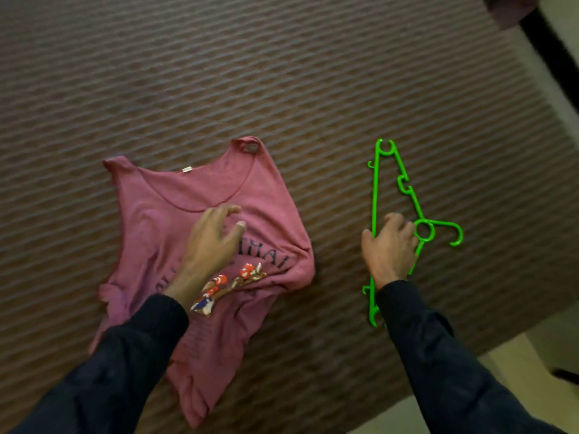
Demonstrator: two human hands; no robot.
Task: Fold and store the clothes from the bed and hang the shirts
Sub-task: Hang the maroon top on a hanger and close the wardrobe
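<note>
A pink sleeveless shirt point(175, 195) with dark lettering and a red-and-white print lies spread on the bed, neck opening toward the far side. My left hand point(210, 242) hovers over its chest with fingers relaxed and spread. A bright green plastic hanger point(387, 180) lies flat to the right of the shirt, hook pointing right. My right hand point(390, 245) is over the hanger's middle, fingers curled around its bar beside the ring at the hook's base.
The bed point(282, 73) is covered by a brown ribbed blanket that fills most of the view. Its right edge runs diagonally, with pale floor point(513, 349) below it. A dark bed frame edge point(551, 48) shows at the upper right.
</note>
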